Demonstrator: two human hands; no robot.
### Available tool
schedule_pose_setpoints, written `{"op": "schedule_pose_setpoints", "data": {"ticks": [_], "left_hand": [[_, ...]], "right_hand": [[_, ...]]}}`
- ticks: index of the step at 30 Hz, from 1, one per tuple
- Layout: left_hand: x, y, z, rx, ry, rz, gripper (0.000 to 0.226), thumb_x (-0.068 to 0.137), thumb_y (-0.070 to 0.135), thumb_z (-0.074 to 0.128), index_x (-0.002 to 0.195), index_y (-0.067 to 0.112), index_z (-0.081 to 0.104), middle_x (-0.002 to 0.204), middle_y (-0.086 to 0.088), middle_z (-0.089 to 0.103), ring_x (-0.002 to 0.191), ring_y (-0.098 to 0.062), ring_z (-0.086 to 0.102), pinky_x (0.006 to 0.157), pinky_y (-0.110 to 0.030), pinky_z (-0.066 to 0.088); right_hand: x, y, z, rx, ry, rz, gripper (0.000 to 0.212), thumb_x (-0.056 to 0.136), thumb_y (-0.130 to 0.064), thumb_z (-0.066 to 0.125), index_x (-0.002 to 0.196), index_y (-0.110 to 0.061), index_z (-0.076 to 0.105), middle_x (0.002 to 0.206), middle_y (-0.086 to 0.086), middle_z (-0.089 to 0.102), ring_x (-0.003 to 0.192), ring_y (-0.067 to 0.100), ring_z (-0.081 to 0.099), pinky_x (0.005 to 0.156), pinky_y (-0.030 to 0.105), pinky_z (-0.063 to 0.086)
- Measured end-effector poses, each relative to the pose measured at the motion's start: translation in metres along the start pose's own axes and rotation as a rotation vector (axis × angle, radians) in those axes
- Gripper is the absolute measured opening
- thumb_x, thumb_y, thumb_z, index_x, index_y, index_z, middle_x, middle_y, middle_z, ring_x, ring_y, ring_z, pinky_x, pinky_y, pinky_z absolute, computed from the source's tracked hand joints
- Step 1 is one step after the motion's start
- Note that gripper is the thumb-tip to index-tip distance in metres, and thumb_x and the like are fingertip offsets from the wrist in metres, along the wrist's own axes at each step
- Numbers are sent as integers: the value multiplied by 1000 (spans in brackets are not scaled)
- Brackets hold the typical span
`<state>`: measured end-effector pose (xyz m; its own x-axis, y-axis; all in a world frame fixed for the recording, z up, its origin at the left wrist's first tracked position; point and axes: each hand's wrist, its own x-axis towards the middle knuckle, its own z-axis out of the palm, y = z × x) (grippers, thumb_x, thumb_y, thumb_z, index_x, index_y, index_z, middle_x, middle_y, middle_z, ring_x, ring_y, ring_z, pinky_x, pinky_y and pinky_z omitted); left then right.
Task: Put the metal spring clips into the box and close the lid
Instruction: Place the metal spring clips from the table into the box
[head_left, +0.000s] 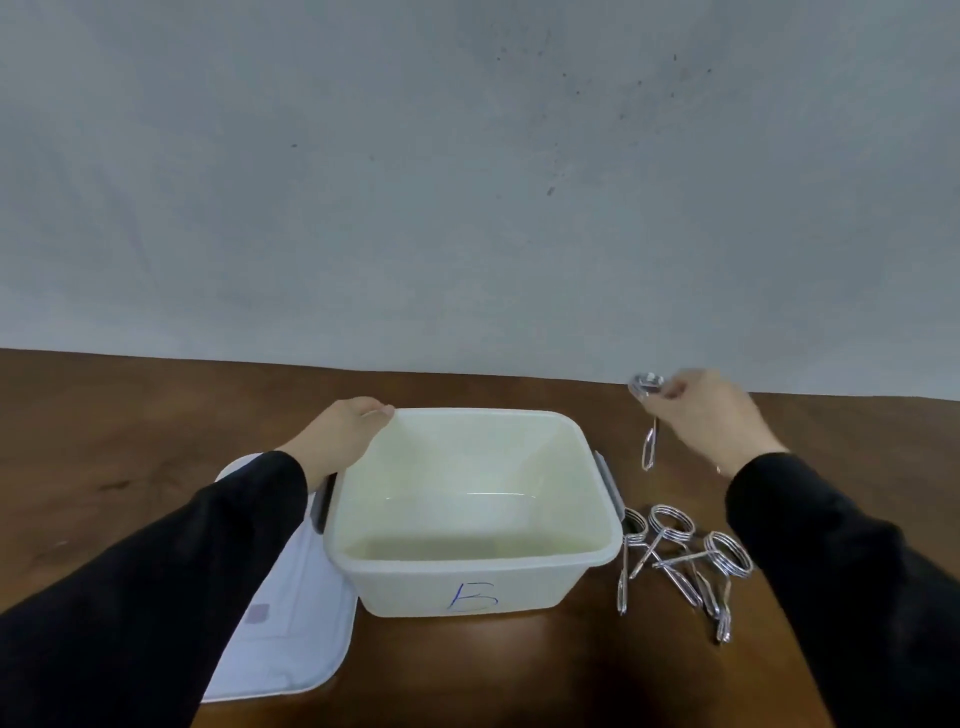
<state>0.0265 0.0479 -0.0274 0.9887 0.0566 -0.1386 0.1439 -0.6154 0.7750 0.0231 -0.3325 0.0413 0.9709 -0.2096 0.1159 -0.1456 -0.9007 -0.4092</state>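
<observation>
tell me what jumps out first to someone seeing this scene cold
The open white plastic box marked with a blue B sits mid-table, empty, the left hand gripping its far left rim. The right hand holds one metal spring clip dangling above the table right of the box. More clips lie in a pile beside the box; the lid lies flat at its left.

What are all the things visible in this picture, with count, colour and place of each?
box: one, cream-white, open, empty, table centre, blue letter on front.
lid: one, white, flat on table, left of box.
spring clips on table: about three, silver, piled right of box.
held spring clip: one, silver, hanging in air, right of box.
table: one, dark brown.
wall: grey-white, behind.
left hand: on box's left rim, black sleeve.
right hand: holding clip, black sleeve.
</observation>
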Motion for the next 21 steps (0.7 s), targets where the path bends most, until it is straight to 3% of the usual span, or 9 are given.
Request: {"op": "schedule_pose_setpoints", "data": {"ticks": [2, 4, 7, 10, 12, 14, 16, 18, 21], "left_hand": [[0, -1, -1, -32, -14, -5, 44, 101, 42, 44, 131, 13, 60, 121, -2, 63, 110, -22, 56, 91, -33, 42], [-1, -1, -2, -69, -25, -17, 42, 101, 41, 43, 127, 14, 62, 119, -3, 65, 110, -23, 59, 96, -36, 45], [-1, -3, -3, -105, -38, -7, 39, 101, 39, 43, 121, 13, 65, 116, -4, 67, 108, -24, 62, 96, -36, 47], [-1, -5, -4, -112, -28, 28, 38, 101, 37, 44, 114, 9, 67, 112, -10, 69, 104, -26, 63, 90, -38, 47], [0, -8, -3, -116, -23, 46, 39, 101, 37, 43, 110, 7, 67, 110, -15, 70, 99, -27, 64, 89, -41, 49], [1, -9, -2, -112, -20, 39, 39, 102, 36, 42, 116, 10, 66, 113, -10, 70, 102, -25, 63, 83, -37, 47], [3, -10, -1, -114, -19, 33, 39, 102, 37, 41, 122, 13, 65, 115, -5, 68, 105, -21, 61, 81, -29, 44], [4, -10, -1, -108, -20, 32, 40, 102, 38, 41, 123, 13, 64, 116, -4, 68, 106, -21, 61, 79, -29, 44], [3, -11, -1, -112, -14, 29, 38, 102, 37, 40, 118, 13, 66, 110, -6, 69, 103, -24, 62, 73, -28, 44]], "right_hand": [[-7, -48, -23, 57, -32, -100, 19, 83, -37, 71, 76, -19, 68, 75, 4, 68, 73, 25, 64, 63, 31, 48], [-20, -96, -20, 56, -176, -208, 23, 77, -40, 75, 72, -19, 68, 68, 2, 68, 63, 21, 62, 58, 29, 45], [-48, -153, 33, -61, -441, -321, 31, 78, -39, 71, 74, -9, 69, 60, 5, 61, 53, 21, 54, 52, 27, 40], [-61, -181, 110, -189, -564, -358, 37, 83, -39, 65, 63, -9, 55, 56, 0, 53, 49, 16, 47, 46, 25, 33], [-62, -185, 150, -198, -603, -348, 30, 85, -36, 63, 67, -13, 54, 63, 0, 55, 55, 16, 50, 49, 27, 36], [-61, -188, 174, -221, -639, -334, 19, 85, -28, 63, 92, -11, 65, 83, 4, 64, 74, 23, 60, 63, 29, 47], [-59, -191, 190, -263, -661, -327, 29, 85, -25, 64, 110, -12, 66, 101, 6, 68, 92, 27, 65, 75, 31, 49], [-57, -193, 201, -277, -680, -324, 30, 83, -25, 67, 110, -11, 67, 100, 6, 67, 94, 29, 66, 74, 31, 47], [-56, -192, 207, -223, -713, -293, 16, 83, -25, 66, 88, -9, 65, 82, 6, 62, 83, 33, 66, 62, 29, 43]]}}
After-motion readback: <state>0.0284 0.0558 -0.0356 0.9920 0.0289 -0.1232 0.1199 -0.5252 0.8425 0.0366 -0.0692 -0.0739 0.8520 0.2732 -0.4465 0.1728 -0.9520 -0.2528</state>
